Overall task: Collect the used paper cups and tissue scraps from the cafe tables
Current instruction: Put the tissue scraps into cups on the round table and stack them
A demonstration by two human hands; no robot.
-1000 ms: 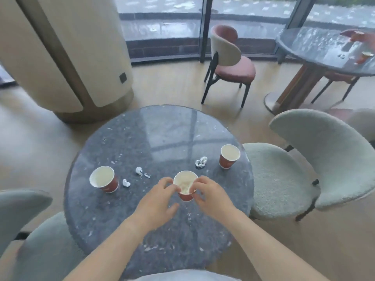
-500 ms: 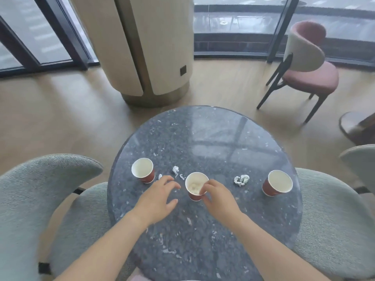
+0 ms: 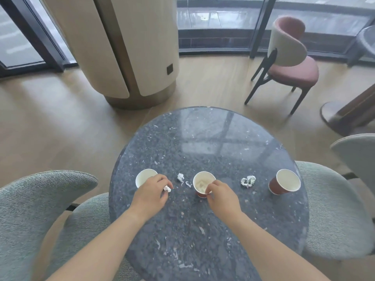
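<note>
— Your left hand (image 3: 151,196) pinches a small tissue scrap (image 3: 167,188) at its fingertips. Your right hand (image 3: 222,196) curls its fingers on the near rim of the middle cup (image 3: 199,180).
— What is hidden?
— Your left hand covers the near side of the left cup (image 3: 144,176), and your right thumb is out of sight. Something pale inside the middle cup is hard to make out.
— Other scraps?
— Torn bits (image 3: 181,177) lie between your hands. A crumpled tissue (image 3: 248,181) sits between the middle cup and the right cup (image 3: 285,184).
— Edges?
— The right cup stands near the table (image 3: 203,138) edge, with a grey chair (image 3: 334,209) just beyond.
</note>
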